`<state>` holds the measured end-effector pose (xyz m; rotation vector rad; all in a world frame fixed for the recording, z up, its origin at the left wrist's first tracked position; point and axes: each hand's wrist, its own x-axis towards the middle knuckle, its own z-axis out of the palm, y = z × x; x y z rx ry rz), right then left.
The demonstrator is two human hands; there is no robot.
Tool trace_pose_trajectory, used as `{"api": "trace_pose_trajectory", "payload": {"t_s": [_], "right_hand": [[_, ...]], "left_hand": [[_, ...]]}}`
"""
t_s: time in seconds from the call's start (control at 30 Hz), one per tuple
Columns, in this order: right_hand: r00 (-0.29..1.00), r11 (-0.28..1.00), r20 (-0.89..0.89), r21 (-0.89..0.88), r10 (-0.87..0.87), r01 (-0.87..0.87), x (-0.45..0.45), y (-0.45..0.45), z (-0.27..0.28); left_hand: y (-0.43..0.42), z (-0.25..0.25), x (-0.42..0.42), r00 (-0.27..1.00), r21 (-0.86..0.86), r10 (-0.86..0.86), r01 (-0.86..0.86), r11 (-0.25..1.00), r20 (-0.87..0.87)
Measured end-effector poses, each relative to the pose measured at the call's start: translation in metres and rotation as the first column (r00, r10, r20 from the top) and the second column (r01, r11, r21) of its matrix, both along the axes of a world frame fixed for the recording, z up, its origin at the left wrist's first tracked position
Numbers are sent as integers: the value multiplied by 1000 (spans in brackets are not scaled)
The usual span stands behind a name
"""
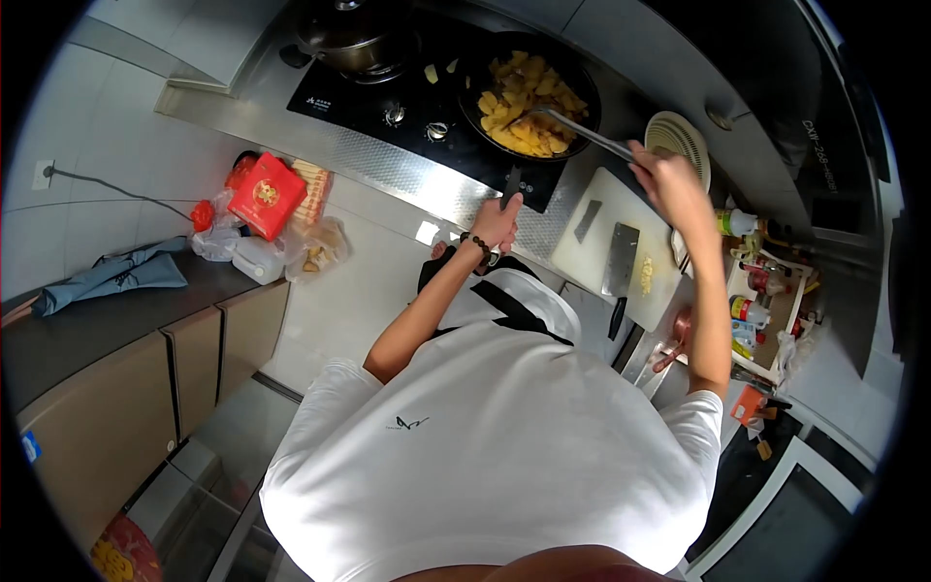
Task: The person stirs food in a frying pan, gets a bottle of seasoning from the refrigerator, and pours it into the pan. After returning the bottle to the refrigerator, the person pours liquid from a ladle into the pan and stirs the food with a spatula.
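Observation:
A black frying pan (469, 109) sits on the right burner of the stove, full of yellow sliced food (524, 82) that looks like potato. Its handle points toward me, and my left hand (495, 225) is wrapped round it. In my right hand (671, 182) is the long metal handle of a spatula (592, 134); its head is down among the slices. Below that hand lies a white cutting board (609, 199) with a cleaver (621, 260) and a small heap of chopped pale bits (647, 275).
A lidded pot (354, 48) stands on the left burner. Stacked plates (679, 145) lean right of the pan. Bottles (747, 310) and a rack (790, 320) line the right side. A red bag (267, 194) and plastic bags sit on the left counter (87, 335).

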<state>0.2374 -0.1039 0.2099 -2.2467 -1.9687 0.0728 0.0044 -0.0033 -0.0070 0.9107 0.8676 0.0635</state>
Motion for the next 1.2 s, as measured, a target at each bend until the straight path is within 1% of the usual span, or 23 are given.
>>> {"api": "trace_pose_trajectory", "payload": {"t_s": [0.07, 0.1, 0.2, 0.23, 0.33, 0.37, 0.43, 0.47, 0.53, 0.6, 0.67, 0.7, 0.77, 0.8, 0.87, 0.9, 0.97, 1.0, 1.03, 1.07, 1.1, 1.17, 1.2], "right_hand": [[994, 996, 100, -71, -46, 53, -7, -6, 33], [989, 981, 129, -168, -76, 97, -7, -7, 41], [986, 975, 160, -209, -43, 77, -2, -3, 29], [993, 990, 114, -132, -43, 58, 2, 0, 15], [985, 984, 72, -68, -159, 164, -4, 18, -23], [985, 984, 73, -67, -159, 164, -8, 22, -27], [954, 949, 47, -101, -295, 299, -14, 30, -29], [955, 951, 48, -97, -291, 295, -6, 33, -28], [945, 948, 74, 25, -318, 317, 7, 35, -21], [892, 878, 95, -156, -442, 452, 14, 58, 4], [866, 844, 187, -202, -465, 497, 21, 80, 17], [864, 843, 187, -199, -468, 500, 33, 88, 11], [849, 884, 287, -8, -445, 466, 59, 103, -3], [847, 884, 286, -3, -448, 468, 63, 114, 0], [837, 836, 328, -193, -438, 513, 64, 135, 9], [837, 836, 327, -190, -439, 514, 68, 145, 8], [833, 739, 313, -388, -457, 551, 78, 167, 7], [834, 741, 313, -386, -455, 549, 97, 173, -5], [855, 768, 80, -404, -512, 497, 115, 173, -21], [827, 798, -157, -409, -539, 443, 130, 172, -33], [831, 801, -156, -409, -534, 438, 128, 173, -27], [756, 745, -221, -474, -616, 469, 126, 173, -17], [760, 748, -219, -475, -611, 464, 136, 175, -22]], "left_hand": [[0, -1, 0, 1000, 5, 0, 0, 1000, 3], [-1, -1, 0, 1000, 12, -1, 1, 1000, 7], [-1, -1, -1, 1000, 15, -9, 8, 1000, 13], [-1, 0, -1, 1000, 13, -9, 9, 1000, 13], [-1, 4, 0, 1000, 11, -5, 5, 1000, -1], [0, 5, -1, 1000, 21, -7, 7, 1000, 5], [1, 5, -1, 1000, 35, -11, 10, 999, 14], [2, 5, 0, 1000, 35, -10, 10, 999, 13], [0, 4, -3, 1000, 28, -6, 6, 1000, 4], [0, 6, -2, 1000, 29, -21, 21, 999, 15], [0, 7, -1, 1000, 23, -16, 16, 1000, 18], [-1, 4, -1, 1000, 29, -13, 12, 999, 21], [-1, 2, 0, 1000, 39, -11, 10, 999, 26], [-1, 2, 0, 1000, 33, -9, 9, 999, 21], [-1, 0, -1, 1000, 29, -8, 8, 1000, 15], [-2, -3, -1, 1000, 39, -11, 10, 999, 16], [-2, -5, 0, 1000, 51, -10, 9, 999, 18], [-2, -5, 0, 1000, 62, -15, 14, 998, 9], [-2, -5, 0, 1000, 73, -19, 19, 997, -1], [0, -5, 0, 1000, 74, -14, 14, 997, -1], [0, -4, -1, 1000, 74, -22, 21, 997, 8], [1, 0, -2, 1000, 69, -21, 20, 997, 18], [3, 3, -2, 1000, 86, -31, 30, 996, 5]]}}
